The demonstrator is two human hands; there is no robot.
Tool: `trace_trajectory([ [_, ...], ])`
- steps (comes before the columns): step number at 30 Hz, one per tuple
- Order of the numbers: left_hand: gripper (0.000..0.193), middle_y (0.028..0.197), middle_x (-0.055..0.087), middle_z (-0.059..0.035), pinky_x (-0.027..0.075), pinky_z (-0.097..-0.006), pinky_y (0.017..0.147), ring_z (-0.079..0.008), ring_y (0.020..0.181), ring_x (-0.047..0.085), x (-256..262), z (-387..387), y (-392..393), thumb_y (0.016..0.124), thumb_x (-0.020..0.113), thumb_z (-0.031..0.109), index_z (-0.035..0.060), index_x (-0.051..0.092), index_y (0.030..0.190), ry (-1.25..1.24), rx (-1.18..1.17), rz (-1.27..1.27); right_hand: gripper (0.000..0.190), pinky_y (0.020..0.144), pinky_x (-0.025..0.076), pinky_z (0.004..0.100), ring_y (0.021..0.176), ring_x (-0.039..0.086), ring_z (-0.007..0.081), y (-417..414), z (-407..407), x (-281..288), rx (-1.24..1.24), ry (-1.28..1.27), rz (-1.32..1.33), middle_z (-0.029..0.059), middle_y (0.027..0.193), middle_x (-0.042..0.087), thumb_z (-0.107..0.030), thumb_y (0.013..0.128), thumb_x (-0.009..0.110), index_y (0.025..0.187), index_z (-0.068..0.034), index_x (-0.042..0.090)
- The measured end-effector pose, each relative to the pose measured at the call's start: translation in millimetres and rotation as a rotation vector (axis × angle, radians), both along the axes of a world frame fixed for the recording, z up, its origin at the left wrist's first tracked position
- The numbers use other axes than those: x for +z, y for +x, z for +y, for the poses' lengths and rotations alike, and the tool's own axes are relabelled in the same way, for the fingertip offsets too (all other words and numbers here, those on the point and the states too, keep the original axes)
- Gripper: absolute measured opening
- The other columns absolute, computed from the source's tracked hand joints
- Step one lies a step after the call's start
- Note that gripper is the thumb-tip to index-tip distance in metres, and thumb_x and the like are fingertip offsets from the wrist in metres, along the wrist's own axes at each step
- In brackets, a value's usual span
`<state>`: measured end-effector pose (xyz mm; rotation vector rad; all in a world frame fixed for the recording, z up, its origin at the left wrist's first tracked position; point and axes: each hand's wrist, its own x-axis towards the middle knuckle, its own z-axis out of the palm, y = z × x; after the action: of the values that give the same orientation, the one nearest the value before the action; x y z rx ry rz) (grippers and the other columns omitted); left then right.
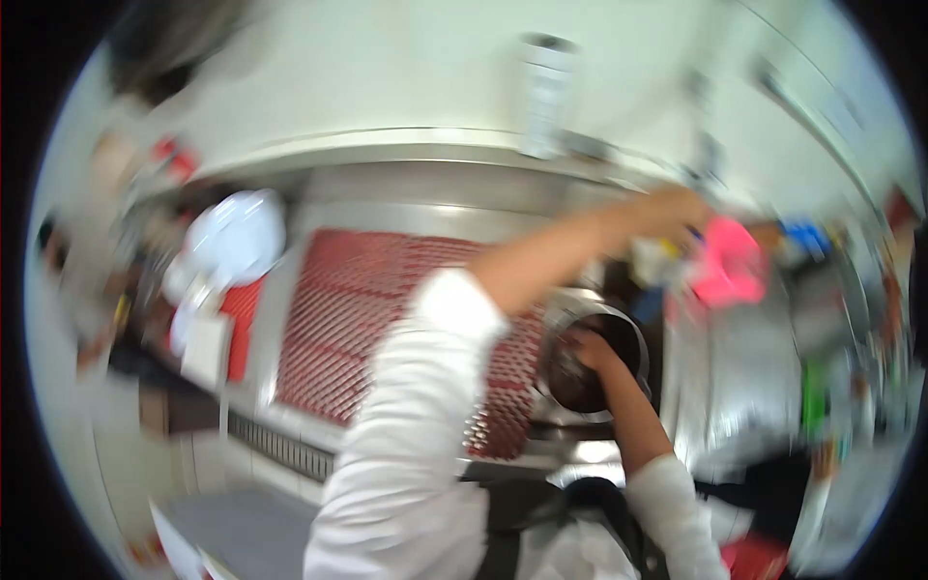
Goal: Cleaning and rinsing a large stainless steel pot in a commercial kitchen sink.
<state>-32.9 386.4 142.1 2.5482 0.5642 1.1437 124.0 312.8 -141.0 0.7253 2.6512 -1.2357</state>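
A round metal pot (641,333) stands in a dark recess of the steel counter before me. My right hand (591,349) reaches down inside it; blur hides whether the fingers hold anything. My left hand (681,212) stretches across to the upper right, past the pot. It is beside a bright pink plastic item (728,264), and I cannot tell whether it grips that item. A pale item with yellow on it (652,261) lies just below this hand. A red perforated mat (341,312) covers the steel surface left of the pot, partly hidden by my left sleeve.
A white cylindrical bottle or canister (545,101) stands at the back by the wall. White round dishware (239,235) and a white box-like item (206,351) are at the left. A steel surface (747,362) extends right, with blurred items, one green (813,395). At far left is another person (94,239).
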Motion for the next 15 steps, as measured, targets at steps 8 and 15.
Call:
trace_trajectory([
  [8,0.021,0.055,0.056,-0.0064,0.043,-0.0377,0.051,-0.0257,0.058,0.057,13.5,-15.7,33.8,0.058,0.064,0.032,0.0118,0.063,0.062,0.1,0.566,0.197,0.036,0.093,0.035,0.0387,0.108,0.044,0.033,-2.8,35.1,-6.2,0.197,0.295,-0.275,0.0197,0.115,0.047,-0.025,0.076,0.049,0.11,-0.017,0.053],
  [15,0.025,0.054,0.055,-0.0114,0.044,-0.0378,0.053,-0.028,0.059,0.057,4.7,-16.8,47.7,0.059,0.064,0.031,0.0067,0.062,0.059,0.174,0.641,0.178,0.045,0.096,0.031,0.0375,0.113,0.038,0.0319,3.1,52.4,-34.0,0.24,0.265,-0.411,0.0208,0.123,0.038,-0.024,0.076,0.049,0.115,-0.004,0.046],
])
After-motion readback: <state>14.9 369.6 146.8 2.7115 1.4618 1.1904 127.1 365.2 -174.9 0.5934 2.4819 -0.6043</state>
